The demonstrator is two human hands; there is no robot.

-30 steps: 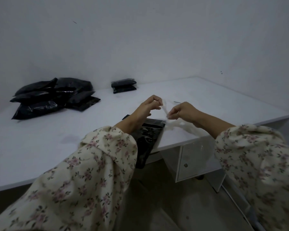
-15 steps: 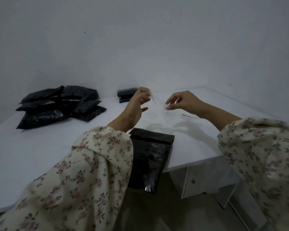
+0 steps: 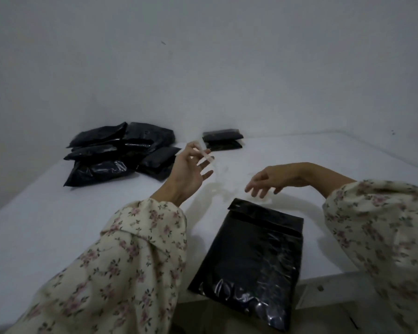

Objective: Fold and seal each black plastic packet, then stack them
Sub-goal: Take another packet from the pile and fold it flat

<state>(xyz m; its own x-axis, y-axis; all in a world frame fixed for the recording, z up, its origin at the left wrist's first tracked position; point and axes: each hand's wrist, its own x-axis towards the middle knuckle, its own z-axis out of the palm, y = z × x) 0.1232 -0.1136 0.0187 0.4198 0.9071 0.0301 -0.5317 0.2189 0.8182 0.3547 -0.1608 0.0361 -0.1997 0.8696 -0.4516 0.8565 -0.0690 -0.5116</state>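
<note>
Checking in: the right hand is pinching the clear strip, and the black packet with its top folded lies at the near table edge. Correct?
Not quite. The head view shows the left hand pinching the clear strip; the right hand is open, holding nothing, near the folded top of the black packet, which does lie at the near edge of the table.

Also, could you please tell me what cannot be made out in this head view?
All head view.
Pile of black packets: overlapping and dark, so the count is unclear.
Right hand: fingertips motion-blurred; contact with the near packet unclear.
Clear strip pinched by the left hand: translucent and blurred, its length unclear.
Near packet's flap: too dark to tell whether sealed.
</note>
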